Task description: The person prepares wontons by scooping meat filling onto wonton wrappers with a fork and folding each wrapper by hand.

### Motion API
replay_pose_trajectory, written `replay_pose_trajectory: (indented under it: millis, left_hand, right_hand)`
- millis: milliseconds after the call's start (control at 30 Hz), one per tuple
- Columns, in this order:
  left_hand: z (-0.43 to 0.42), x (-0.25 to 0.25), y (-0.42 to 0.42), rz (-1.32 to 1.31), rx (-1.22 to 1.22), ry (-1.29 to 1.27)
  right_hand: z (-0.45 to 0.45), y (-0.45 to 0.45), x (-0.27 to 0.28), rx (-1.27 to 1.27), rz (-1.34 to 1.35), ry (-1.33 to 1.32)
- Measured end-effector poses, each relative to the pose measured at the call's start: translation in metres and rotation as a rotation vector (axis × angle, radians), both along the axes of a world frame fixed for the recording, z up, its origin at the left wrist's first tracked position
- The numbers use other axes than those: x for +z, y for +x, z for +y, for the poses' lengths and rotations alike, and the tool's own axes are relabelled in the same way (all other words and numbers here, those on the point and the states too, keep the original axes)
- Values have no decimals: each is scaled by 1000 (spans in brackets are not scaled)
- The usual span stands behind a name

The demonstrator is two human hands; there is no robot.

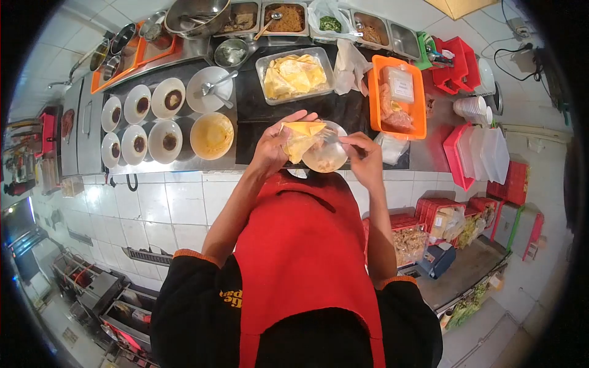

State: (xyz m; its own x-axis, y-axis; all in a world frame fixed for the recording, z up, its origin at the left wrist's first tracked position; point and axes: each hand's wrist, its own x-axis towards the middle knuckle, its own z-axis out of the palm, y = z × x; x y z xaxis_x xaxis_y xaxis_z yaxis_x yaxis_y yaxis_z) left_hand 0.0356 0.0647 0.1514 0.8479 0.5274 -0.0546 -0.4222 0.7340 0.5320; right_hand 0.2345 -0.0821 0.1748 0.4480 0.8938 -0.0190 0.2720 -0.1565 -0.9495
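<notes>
My left hand (273, 144) is closed around the edge of a thin yellow dumpling wrapper (300, 140), which lies across its fingers. In my right hand (366, 158) is a small metal utensil that looks like a fork (332, 133); its tip is at the wrapper's right side. Directly below both hands, a white bowl (325, 161) holds some pale minced filling, partly hidden by the wrapper. Behind them a clear tray (329, 63) carries a pile of yellow wrappers.
Several white bowls with dark sauce (164, 142) stand at the left, by a yellow-stained bowl (211, 136) and a plate with spoons (209, 89). An orange tray (419, 92) with packages lies right. Metal food pans (285, 18) line the back. A white cloth (351, 66) lies near the tray.
</notes>
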Motion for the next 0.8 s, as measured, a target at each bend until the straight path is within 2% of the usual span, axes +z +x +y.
replay_pose_trajectory:
  millis: [67,133,200,267,400,467,500,600,667,733,800]
  left_hand:
    - [2,-6,-2,13,38,14]
    - [4,-9,-3,53,45,122]
    - [1,-9,-2,55,27,81]
    - [0,-8,-3,59,13,45]
    - [-2,-5,-1,121,-90,194]
    - [-3,-1,1,154,-123,265]
    - [-3,0,2,159,-121,233]
    - [2,-5,3,193,-88,163]
    - [6,-20,2,223,-54,121]
    - [20,-40,3,408,-20,302]
    - [39,-51,3,441,24,314]
  right_hand:
    - [-6,13,0,10,72,12]
    - [-8,21,9,66,113,-135]
    - [-2,17,15,78,134,-134]
    - [9,11,20,94,209,-11]
    - [38,4,25,67,351,91]
    - [50,4,26,232,-68,30]
    - [52,-1,22,208,-112,-71]
    - [56,-5,10,179,-123,67]
    - [53,-6,4,120,-54,65]
    - [48,-8,9,99,-45,-18]
    - [37,-4,-11,88,-40,28]
